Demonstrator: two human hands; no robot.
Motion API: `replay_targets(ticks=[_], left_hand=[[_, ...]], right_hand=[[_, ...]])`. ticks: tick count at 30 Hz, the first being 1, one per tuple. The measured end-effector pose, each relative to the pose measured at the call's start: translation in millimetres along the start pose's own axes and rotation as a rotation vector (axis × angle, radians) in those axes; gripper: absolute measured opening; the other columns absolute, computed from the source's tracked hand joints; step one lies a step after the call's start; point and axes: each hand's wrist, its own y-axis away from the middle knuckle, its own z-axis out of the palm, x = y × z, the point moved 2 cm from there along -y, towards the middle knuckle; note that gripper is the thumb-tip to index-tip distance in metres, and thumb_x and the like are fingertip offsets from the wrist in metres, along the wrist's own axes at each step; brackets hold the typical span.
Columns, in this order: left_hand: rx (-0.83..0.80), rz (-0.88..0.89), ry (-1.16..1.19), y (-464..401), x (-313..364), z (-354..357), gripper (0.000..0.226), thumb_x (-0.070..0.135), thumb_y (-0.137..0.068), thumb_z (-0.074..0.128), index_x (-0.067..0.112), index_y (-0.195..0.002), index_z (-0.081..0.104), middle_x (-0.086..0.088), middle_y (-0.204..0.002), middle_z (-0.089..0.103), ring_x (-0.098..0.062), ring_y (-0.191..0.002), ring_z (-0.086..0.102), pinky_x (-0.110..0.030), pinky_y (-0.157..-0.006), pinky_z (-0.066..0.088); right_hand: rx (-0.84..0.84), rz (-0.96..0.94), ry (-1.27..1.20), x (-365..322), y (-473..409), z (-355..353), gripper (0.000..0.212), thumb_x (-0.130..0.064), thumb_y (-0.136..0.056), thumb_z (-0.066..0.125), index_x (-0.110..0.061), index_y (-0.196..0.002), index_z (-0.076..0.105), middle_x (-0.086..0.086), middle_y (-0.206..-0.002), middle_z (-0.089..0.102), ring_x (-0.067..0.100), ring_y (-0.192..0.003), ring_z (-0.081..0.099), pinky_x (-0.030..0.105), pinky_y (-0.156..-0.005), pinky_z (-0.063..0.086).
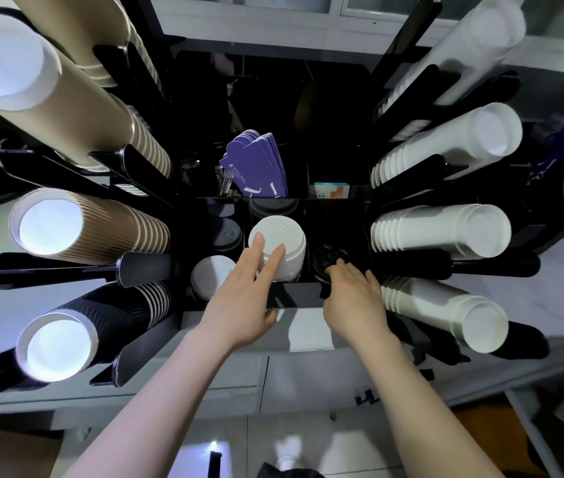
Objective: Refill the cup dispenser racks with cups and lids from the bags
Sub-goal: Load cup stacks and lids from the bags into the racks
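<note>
seen from above, the left hand (251,284) lies flat with straight fingers against a white lid stack (279,248) in the rack's middle slot. just right of it, the right hand (353,291) pinches black lids (327,260). they look light and flimsy; hold by the rims.

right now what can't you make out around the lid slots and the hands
- Right hand, head view: its fingers curl away, so the grip on the black lids is hidden.
- White lid stack: height hidden by the left hand.
- Small box: print too small.
</note>
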Motion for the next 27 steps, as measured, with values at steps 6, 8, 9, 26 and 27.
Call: replay_targets(ticks=[6, 8, 9, 26, 27], left_hand=[[0.039, -0.013, 0.086, 7, 0, -7, 0.095, 0.027, -0.086, 0.061, 0.029, -0.152, -0.008, -0.001, -0.156, -0.027, -0.027, -0.128, 0.04, -0.029, -0.088, 0.041], [0.054, -0.039, 0.083, 12, -2, -9, 0.096, 0.03, -0.086, 0.061, 0.027, -0.152, -0.009, 0.001, -0.157, -0.025, -0.027, -0.12, 0.049, -0.026, -0.08, 0.04], [0.064, -0.059, 0.089, 15, -4, -10, 0.095, 0.031, -0.087, 0.06, 0.026, -0.152, -0.009, 0.002, -0.158, -0.023, -0.027, -0.12, 0.049, -0.024, -0.077, 0.04], [0.112, -0.118, 0.101, 33, -22, -13, 0.085, 0.032, -0.092, 0.054, 0.012, -0.153, -0.002, -0.001, -0.161, -0.008, -0.009, -0.147, -0.002, -0.015, -0.111, 0.01], [0.113, -0.116, 0.1, 33, -21, -12, 0.085, 0.032, -0.092, 0.054, 0.012, -0.153, -0.002, -0.001, -0.161, -0.007, -0.01, -0.147, -0.001, -0.015, -0.111, 0.01]], right_hand=[[0.264, -0.054, -0.316, -5, -4, -25, 0.041, -0.003, -0.087, 0.051, -0.008, -0.127, 0.057, 0.008, -0.123, 0.06, 0.026, -0.121, 0.05, 0.037, -0.104, 0.039], [0.289, -0.116, -0.513, -18, -5, -34, 0.044, -0.014, -0.088, 0.058, -0.017, -0.132, 0.053, -0.002, -0.13, 0.056, 0.011, -0.12, 0.048, 0.022, -0.1, 0.035], [0.278, -0.16, -0.576, -27, -9, -39, 0.049, -0.019, -0.086, 0.063, -0.022, -0.133, 0.05, -0.006, -0.131, 0.053, 0.003, -0.117, 0.044, 0.018, -0.097, 0.033], [0.111, -0.225, -0.365, -60, -49, -41, 0.083, -0.032, -0.066, 0.079, -0.032, -0.139, 0.041, -0.002, -0.143, 0.031, 0.026, -0.126, 0.033, 0.026, -0.096, 0.028], [0.13, -0.232, -0.382, -59, -49, -42, 0.082, -0.032, -0.066, 0.081, -0.032, -0.138, 0.042, -0.002, -0.142, 0.033, 0.025, -0.126, 0.035, 0.027, -0.099, 0.029]])
